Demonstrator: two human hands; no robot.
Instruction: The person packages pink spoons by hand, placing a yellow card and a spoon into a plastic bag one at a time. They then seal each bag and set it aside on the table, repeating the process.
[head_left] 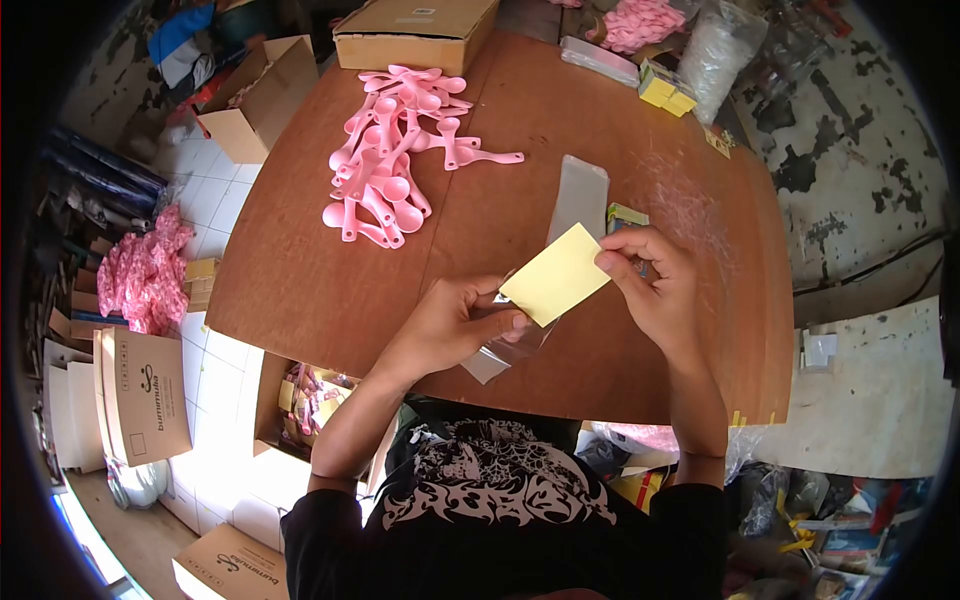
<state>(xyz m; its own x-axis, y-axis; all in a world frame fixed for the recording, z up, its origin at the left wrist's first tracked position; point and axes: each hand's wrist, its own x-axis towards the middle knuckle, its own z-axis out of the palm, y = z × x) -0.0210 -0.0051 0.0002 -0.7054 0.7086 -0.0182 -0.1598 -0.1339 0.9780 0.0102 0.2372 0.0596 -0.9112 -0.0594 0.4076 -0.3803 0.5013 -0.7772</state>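
A plain pale yellow card point(556, 276) is held tilted above the brown table, between my two hands. My left hand point(452, 322) grips its lower left end, thumb toward me. At the upper right corner, my right hand point(650, 280) pinches the card between thumb and fingers. A clear plastic bag point(487, 364) shows below my left hand and partly under the card. Behind the card lies a stack of clear plastic bags point(580, 195). A small green and yellow printed piece point(628, 214) sits just beyond my right fingers, partly hidden.
Pink spoons point(385, 160) lie heaped on the left of the table point(490, 215), before a cardboard box point(415, 35). Small yellow boxes point(666, 90) and a bulging clear bag point(722, 60) stand at the back right. An open carton point(268, 400) is below the near left edge.
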